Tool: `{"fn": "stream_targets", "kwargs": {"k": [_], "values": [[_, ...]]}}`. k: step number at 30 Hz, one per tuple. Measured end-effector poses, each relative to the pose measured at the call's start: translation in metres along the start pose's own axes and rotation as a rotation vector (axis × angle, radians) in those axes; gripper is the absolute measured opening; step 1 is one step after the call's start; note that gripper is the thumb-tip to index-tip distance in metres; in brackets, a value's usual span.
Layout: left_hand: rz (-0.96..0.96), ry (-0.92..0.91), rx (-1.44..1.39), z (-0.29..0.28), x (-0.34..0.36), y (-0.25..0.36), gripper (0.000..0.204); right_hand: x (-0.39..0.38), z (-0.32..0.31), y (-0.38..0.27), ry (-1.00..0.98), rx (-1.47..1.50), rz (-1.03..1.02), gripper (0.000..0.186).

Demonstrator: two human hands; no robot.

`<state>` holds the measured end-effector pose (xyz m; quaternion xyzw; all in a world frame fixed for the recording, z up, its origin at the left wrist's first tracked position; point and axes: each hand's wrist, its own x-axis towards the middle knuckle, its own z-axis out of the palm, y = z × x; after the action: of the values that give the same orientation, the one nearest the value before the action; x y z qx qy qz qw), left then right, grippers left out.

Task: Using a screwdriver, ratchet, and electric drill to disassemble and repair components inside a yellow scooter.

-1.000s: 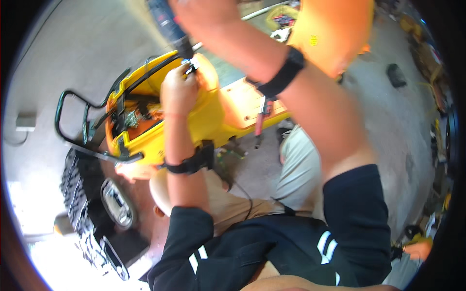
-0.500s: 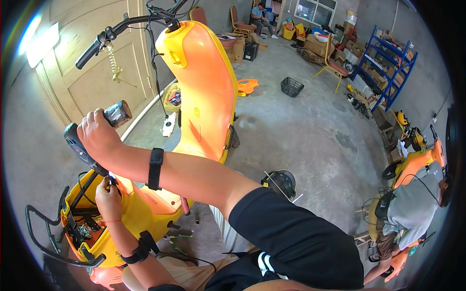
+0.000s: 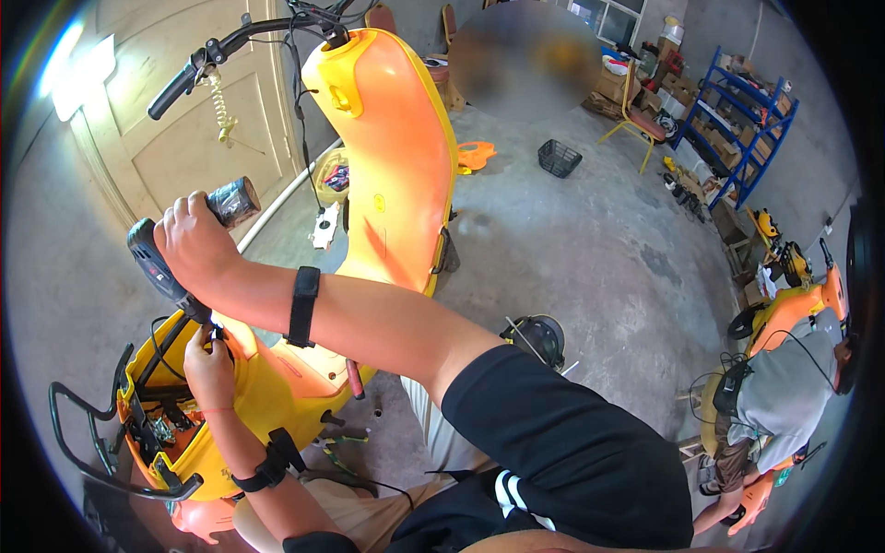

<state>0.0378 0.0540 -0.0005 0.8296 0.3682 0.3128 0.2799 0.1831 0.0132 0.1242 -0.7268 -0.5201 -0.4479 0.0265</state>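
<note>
A dark cordless power drill point(image 3: 159, 265) is gripped by my right hand point(image 3: 195, 241), its tape-wrapped battery end point(image 3: 232, 202) sticking out past the fist. The drill points down toward the yellow and orange scooter body point(image 3: 378, 175), at the upper edge of its rear section. Right at the drill's tip, my left hand point(image 3: 210, 370) is closed with its fingertips pinched together; what they hold is too small to make out. Beside it lies the scooter's open rear compartment point(image 3: 166, 433), with wires and parts inside.
A black rear rack point(image 3: 69, 424) juts out at the left. Handlebars point(image 3: 198, 64) rise ahead. On the floor are a black basket point(image 3: 559, 158) and a round black object point(image 3: 537, 341). A co-worker point(image 3: 784, 387) bends over another scooter at right. Blue shelving point(image 3: 737, 120) stands behind.
The view has shifted slightly, and a blurred patch now covers part of the far background. Both hands keep their places at the drill and its tip.
</note>
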Motion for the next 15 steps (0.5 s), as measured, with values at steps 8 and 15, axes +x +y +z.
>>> {"fn": "stream_targets", "kwargs": {"k": [8, 15], "values": [[0.029, 0.021, -0.018, -0.001, -0.001, 0.004, 0.032, -0.001, -0.005, 0.001, -0.023, 0.014, -0.008, 0.036], [-0.042, -0.051, -0.087, -0.002, 0.001, 0.013, 0.034, 0.002, 0.010, -0.001, 0.173, 0.032, 0.058, 0.026]]}}
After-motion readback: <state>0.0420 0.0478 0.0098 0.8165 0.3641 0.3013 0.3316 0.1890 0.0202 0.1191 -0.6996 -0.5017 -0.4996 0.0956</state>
